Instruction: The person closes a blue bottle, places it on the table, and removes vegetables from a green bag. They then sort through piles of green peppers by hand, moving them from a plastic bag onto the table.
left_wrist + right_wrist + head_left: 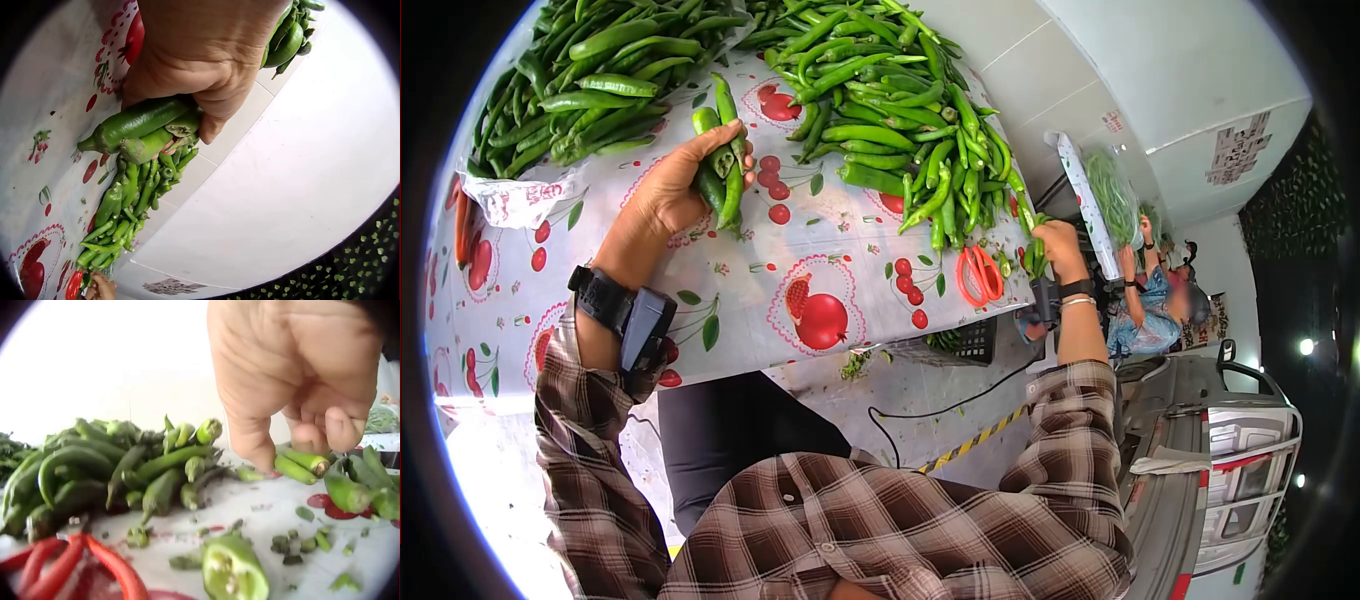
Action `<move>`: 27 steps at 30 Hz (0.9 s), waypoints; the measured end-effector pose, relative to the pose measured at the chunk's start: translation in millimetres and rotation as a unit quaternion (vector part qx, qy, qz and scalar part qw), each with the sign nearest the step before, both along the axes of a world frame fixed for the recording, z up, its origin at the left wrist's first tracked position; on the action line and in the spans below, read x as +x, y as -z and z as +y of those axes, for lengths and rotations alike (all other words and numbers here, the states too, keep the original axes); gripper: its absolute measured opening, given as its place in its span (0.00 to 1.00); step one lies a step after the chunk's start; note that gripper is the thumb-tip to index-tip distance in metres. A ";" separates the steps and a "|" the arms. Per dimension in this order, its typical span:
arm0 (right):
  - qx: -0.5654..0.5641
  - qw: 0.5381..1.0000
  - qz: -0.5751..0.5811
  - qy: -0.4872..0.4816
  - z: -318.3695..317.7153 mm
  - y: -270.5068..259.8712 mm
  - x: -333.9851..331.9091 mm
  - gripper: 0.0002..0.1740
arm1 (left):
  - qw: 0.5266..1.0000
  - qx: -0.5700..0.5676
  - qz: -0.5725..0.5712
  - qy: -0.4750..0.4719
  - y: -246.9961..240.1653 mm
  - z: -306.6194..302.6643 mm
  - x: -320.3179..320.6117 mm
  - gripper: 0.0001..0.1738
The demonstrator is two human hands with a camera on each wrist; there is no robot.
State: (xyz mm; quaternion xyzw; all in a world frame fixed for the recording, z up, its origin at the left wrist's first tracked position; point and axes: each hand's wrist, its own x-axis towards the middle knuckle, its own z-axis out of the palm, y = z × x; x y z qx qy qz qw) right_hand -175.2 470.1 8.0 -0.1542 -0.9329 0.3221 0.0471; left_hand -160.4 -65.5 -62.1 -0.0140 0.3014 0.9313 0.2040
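Note:
My left hand (677,180) grips several green peppers (718,190) above the flowered tablecloth (740,270). In the left wrist view the hand (194,62) has its thumb and fingers round the peppers (140,125), one showing a cut end. At the table's right edge my right hand (1062,250) is beside other peppers (1035,258). The right wrist view shows that hand (300,381) with bent fingers, pinching slim green peppers (300,465) low over the cloth. Orange-red scissors (980,276) lie just left of the right hand, near a cut pepper (234,569).
Two large heaps of green peppers, one at the left (590,90) and one at the right (920,120), cover the far side. Pepper scraps (294,544) lie by the scissors. A black crate (970,342) is under the table edge. Another person (1150,310) works at a table beyond.

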 end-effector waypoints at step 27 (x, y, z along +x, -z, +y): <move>-0.044 0.992 -0.054 0.101 -3.3 9.2 -35.0 0.13 | 0.999 -0.031 -0.010 -0.015 0.9 0.8 0.4 0.11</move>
